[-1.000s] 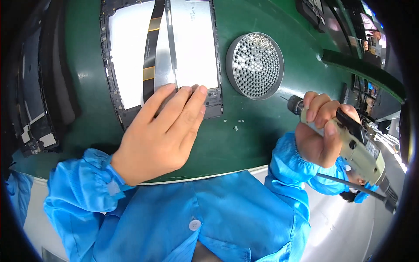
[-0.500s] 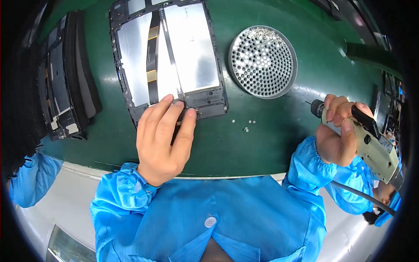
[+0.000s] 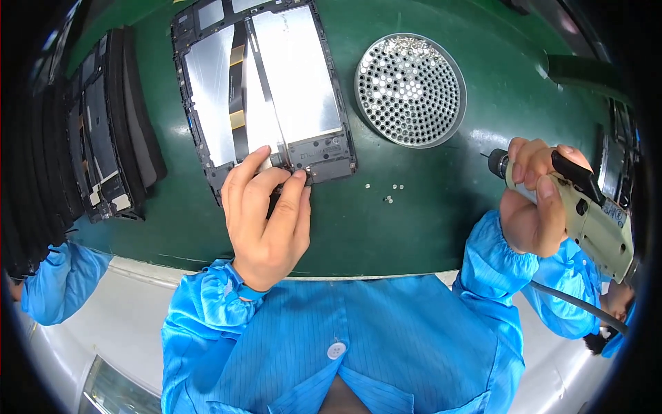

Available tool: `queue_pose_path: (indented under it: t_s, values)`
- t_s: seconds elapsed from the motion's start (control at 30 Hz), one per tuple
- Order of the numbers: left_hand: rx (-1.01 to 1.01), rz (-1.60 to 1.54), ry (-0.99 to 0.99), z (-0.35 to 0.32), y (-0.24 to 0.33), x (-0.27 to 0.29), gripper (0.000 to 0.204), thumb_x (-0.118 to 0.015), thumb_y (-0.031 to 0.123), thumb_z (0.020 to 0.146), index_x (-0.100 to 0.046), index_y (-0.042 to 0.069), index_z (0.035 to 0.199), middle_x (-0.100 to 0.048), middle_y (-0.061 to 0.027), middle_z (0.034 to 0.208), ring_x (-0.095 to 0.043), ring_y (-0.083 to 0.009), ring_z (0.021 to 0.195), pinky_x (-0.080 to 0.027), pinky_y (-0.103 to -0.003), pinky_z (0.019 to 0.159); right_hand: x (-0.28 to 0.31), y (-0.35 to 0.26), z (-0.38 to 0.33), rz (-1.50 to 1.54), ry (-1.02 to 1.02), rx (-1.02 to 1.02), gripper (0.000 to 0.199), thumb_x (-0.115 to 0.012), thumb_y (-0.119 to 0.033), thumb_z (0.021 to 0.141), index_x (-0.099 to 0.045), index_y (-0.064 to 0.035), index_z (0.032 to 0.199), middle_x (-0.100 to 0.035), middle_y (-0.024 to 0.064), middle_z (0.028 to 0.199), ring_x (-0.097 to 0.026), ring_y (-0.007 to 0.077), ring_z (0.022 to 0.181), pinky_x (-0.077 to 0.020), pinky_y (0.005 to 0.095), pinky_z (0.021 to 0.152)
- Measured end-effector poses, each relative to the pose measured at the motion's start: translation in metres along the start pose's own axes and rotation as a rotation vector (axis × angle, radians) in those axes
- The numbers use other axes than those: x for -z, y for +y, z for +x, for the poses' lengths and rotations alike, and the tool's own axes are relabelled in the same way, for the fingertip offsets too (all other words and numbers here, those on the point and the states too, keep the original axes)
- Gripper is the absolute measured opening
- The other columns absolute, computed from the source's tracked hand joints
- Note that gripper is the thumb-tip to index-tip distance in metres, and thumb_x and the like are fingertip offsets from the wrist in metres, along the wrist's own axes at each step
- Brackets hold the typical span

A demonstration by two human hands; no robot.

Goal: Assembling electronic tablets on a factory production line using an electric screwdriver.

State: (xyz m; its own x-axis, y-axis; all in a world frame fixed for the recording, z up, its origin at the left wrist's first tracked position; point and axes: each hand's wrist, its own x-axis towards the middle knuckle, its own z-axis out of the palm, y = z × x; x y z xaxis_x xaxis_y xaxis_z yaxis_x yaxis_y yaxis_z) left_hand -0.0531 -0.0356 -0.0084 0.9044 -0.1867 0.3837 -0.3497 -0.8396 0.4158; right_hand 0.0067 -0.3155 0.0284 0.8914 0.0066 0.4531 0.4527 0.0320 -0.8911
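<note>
An opened tablet chassis [image 3: 296, 83], black-framed with bright silver panels and a dark ribbon cable [image 3: 238, 90], lies on the green table. At its lower edge rests my left hand [image 3: 269, 221], fingers apart and bent, tips touching the frame near a small connector area. Whatever is under those fingers is hidden. My right hand [image 3: 538, 200] is wrapped round a pale green electric screwdriver [image 3: 593, 228], held off to the right with its dark nose pointing left, apart from the tablet. Several small screws [image 3: 389, 199] lie loose between the two hands.
A round metal screw tray [image 3: 412, 90] full of holes, with screws heaped at its far side, stands right of the tablet. More tablet chassis [image 3: 103, 138] stand in dark padded slots at the left. The screwdriver's cord [image 3: 579, 310] runs right. Other people's blue sleeves [image 3: 62, 283] show at both sides.
The fingers of my left hand have bent more and drawn together at the tablet's lower edge. My right hand still holds the screwdriver in nearly the same place. The whole view has shifted slightly.
</note>
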Motion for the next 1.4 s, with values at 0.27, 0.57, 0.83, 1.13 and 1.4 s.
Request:
queue_pose_path:
  t_s: [0.27, 0.57, 0.83, 1.13, 1.4]
  values:
    - [-0.054, 0.105, 0.050, -0.003, 0.005, -0.007, 0.020, -0.072, -0.006, 0.069, -0.068, -0.005, 0.088, -0.059, -0.0134, 0.090, -0.060, -0.0376, 0.100, -0.046, -0.048, 0.083, 0.001, 0.007, 0.001, 0.006, 0.019, -0.015, 0.040, -0.056, -0.009, 0.080, -0.053, -0.0001, 0.118, -0.055, 0.0102, 0.073, -0.051, 0.0199, 0.062, -0.0440, 0.0402, 0.062]
    - [0.009, 0.006, -0.056, 0.012, 0.005, 0.003, 0.022, -0.070, -0.006, 0.066, -0.065, -0.003, 0.087, -0.056, -0.0129, 0.091, -0.058, -0.0369, 0.101, -0.043, -0.047, 0.083, 0.001, 0.000, 0.001, 0.013, 0.059, -0.049, 0.040, -0.054, -0.007, 0.078, -0.053, 0.0002, 0.117, -0.054, 0.0109, 0.072, -0.050, 0.0216, 0.063, -0.0441, 0.0409, 0.063]
    - [0.146, -0.159, -0.044, 0.007, -0.003, 0.007, 0.026, -0.072, -0.006, 0.064, -0.064, 0.001, 0.089, -0.056, -0.0110, 0.102, -0.053, -0.0363, 0.111, -0.039, -0.045, 0.089, -0.007, 0.000, -0.001, 0.055, 0.086, -0.053, 0.039, -0.055, -0.007, 0.077, -0.053, 0.0005, 0.115, -0.054, 0.0109, 0.072, -0.050, 0.0214, 0.063, -0.0438, 0.0406, 0.064]
    - [-0.021, -0.015, -0.189, 0.008, 0.013, 0.004, 0.038, -0.073, 0.003, 0.069, -0.067, 0.006, 0.107, -0.054, -0.0164, 0.116, -0.048, -0.0394, 0.119, -0.038, -0.047, 0.096, -0.011, 0.000, 0.000, 0.063, 0.166, -0.041, 0.038, -0.057, -0.003, 0.076, -0.053, 0.0039, 0.113, -0.055, 0.0113, 0.070, -0.051, 0.0211, 0.060, -0.0442, 0.0392, 0.060]
    - [-0.196, 0.179, -0.171, 0.019, 0.022, -0.003, 0.032, -0.071, 0.013, 0.073, -0.069, 0.008, 0.105, -0.055, -0.0165, 0.112, -0.051, -0.0394, 0.114, -0.036, -0.056, 0.094, -0.007, 0.002, 0.000, 0.085, 0.170, -0.015, 0.037, -0.059, -0.003, 0.076, -0.053, 0.0038, 0.113, -0.054, 0.0103, 0.067, -0.051, 0.0201, 0.056, -0.0444, 0.0388, 0.057]
